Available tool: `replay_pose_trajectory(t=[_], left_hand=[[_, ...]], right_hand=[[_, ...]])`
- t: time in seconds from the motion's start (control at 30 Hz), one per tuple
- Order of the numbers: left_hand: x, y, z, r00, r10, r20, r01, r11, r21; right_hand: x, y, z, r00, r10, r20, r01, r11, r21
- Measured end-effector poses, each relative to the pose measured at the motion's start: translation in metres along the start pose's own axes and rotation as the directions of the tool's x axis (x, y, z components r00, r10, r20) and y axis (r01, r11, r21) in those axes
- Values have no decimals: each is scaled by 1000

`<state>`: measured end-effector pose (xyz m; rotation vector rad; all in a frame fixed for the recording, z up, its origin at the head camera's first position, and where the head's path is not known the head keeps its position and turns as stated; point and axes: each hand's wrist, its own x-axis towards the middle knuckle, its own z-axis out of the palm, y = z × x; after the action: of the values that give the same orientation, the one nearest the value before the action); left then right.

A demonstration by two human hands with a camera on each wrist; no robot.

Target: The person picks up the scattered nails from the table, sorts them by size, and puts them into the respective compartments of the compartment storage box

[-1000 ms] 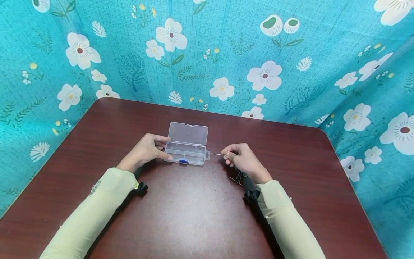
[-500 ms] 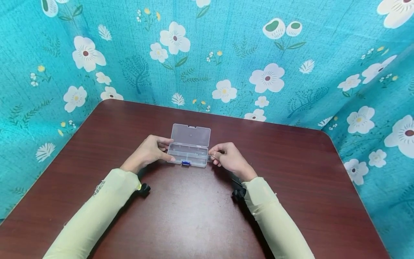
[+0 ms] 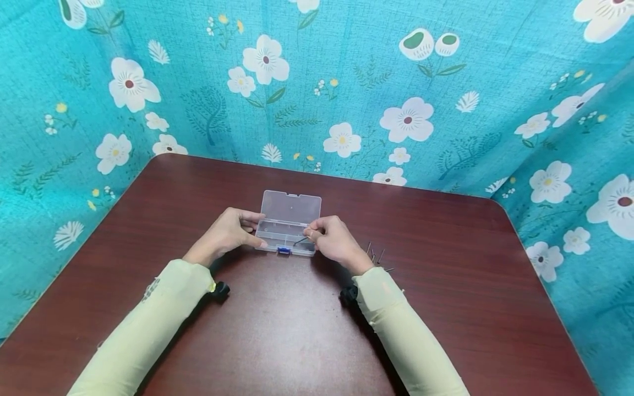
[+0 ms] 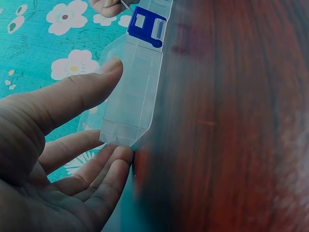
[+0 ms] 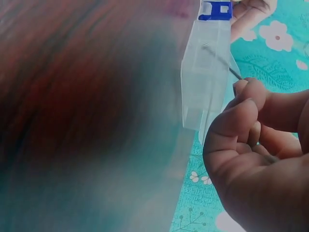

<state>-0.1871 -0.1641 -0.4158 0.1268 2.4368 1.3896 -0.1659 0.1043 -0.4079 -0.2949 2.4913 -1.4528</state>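
The fingers (image 5: 255,92) of the right hand (image 3: 335,242) pinch a thin pin (image 3: 299,241) near one end, leaving the other end to slant down over the front right compartment of a clear box (image 4: 133,92); I can't tell whether the tip touches the plastic inside. The left hand (image 3: 227,228) grips the box by its left end, thumb along the front and the other fingers round the end and back, most likely so that so light a thing won't skid about on the bench (image 3: 292,319). The lid (image 3: 291,206) leans back from the far edge, well out of the right hand's way, and the blue latch (image 3: 284,250) faces the person. Low walls seem to mark off a long section at the back and shorter ones in front, but the plastic is too see-through for me to swear to what else they hold. More loose pins (image 3: 380,256) lie scattered on the bench beside the right wrist, a handy spot for that side.
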Motion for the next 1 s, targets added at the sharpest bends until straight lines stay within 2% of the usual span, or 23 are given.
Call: replay_pose_trajectory(t=[0.2,0.57,0.8,1.0], left_hand=[[0,-1,0,1000,6,12,-6,1000,2],[1,-1,1,1000,3,8,-3,1000,-2],[0,-2,1,1000,-7,3,7,1000,0],[-1,-1,1,1000,-16,2,16,1000,-2]], right_hand=[[-4,-1,1,999,-30,16,30,1000,4],[-5,-3,-4,999,-33,28,33,999,-6],[-12,0,-20,1000,5,-6,-5,999,40],[-21,10,-38,1000,-4,5,4,1000,8]])
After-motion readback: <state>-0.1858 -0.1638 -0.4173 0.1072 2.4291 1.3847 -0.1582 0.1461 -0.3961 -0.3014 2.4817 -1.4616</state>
